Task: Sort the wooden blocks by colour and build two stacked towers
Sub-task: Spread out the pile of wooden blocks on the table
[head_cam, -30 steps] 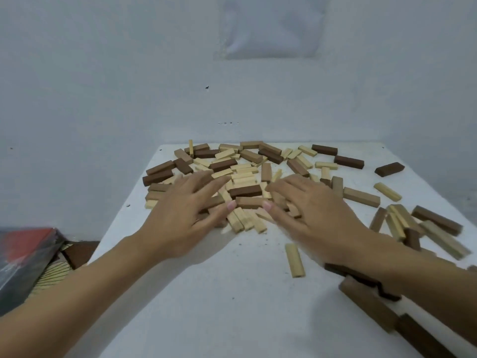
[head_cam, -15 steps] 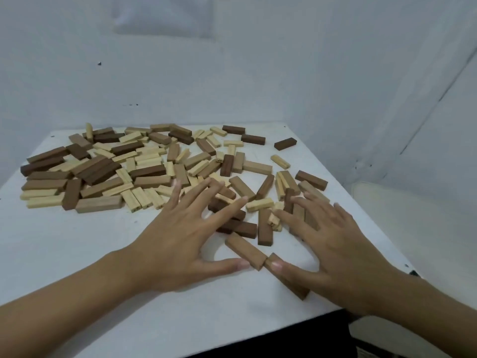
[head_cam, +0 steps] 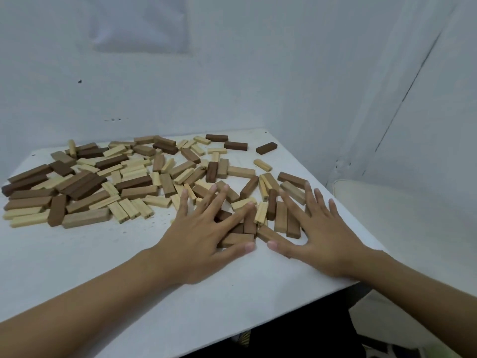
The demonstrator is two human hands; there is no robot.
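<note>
From the head view we see both hands laid flat near the front right of the white worktop (head_cam: 103,267), with fingers straight and spread and nothing gripped. Our left hand (head_cam: 198,236) rests its fingers on a small cluster of brown and pale blocks (head_cam: 268,215), and its thumb lies along the near side of a mid-brown block (head_cam: 237,239). Our right hand (head_cam: 322,233) lies on the cluster's right side, close to the worktop's right edge. Its thumb points toward the left thumb, and the 2 thumbs are near each other but apart. The wooden blocks (head_cam: 134,182) are unsorted: pale, mid-brown and dark pieces lie mixed, many touching or overlapping, across the far left and middle of the worktop. 1 dark block (head_cam: 266,148) sits apart near the far right corner. A pale wall (head_cam: 232,73) stands behind.
</note>
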